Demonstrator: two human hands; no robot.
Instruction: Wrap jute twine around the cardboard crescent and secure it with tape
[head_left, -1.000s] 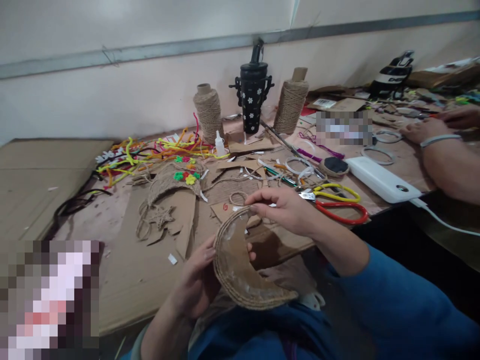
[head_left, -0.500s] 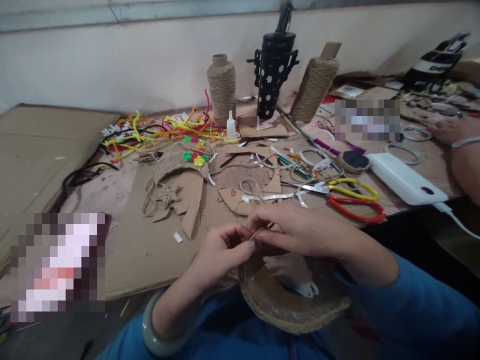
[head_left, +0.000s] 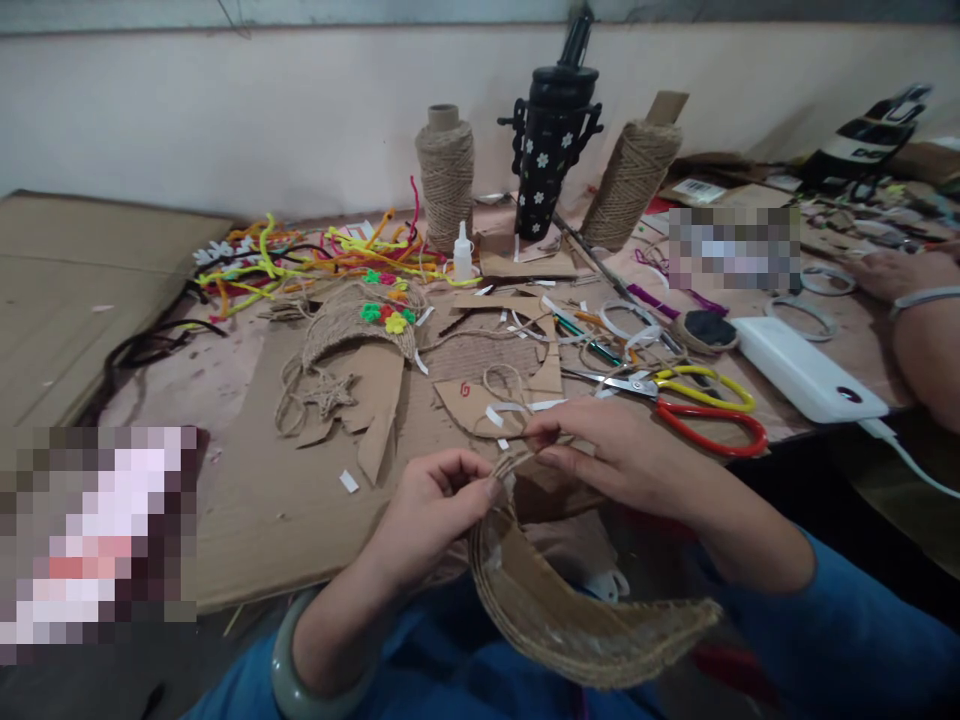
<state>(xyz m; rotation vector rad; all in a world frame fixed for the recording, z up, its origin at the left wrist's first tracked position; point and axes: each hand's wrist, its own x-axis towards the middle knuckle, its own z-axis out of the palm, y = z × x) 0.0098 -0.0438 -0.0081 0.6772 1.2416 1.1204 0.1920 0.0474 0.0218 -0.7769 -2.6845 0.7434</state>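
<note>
A crescent-shaped cardboard piece (head_left: 547, 610), its outer edge lined with rows of jute twine, hangs tilted over my lap. My left hand (head_left: 442, 505) pinches its upper tip between thumb and fingers. To the right of that tip, my right hand (head_left: 615, 455) has its thumb and fingers closed on the jute twine, which runs back to the crescent. Beyond my hands lie cut cardboard scraps with a loop of twine (head_left: 504, 378). A twine-covered crescent (head_left: 341, 325) with felt-like coloured flowers and a twine star (head_left: 328, 396) rest farther left.
Scissors (head_left: 637, 385) with yellow and red handles lie near my right hand, beside a white power bank (head_left: 806, 370). Behind stand a glue bottle (head_left: 462, 255), twine spools (head_left: 445, 180) and a black tumbler (head_left: 544, 150). Another person's hand (head_left: 900, 270) rests at far right.
My right hand has moved slightly right, away from my left fingers, drawing out the twine. The crescent has turned so that more of its inner face shows.
</note>
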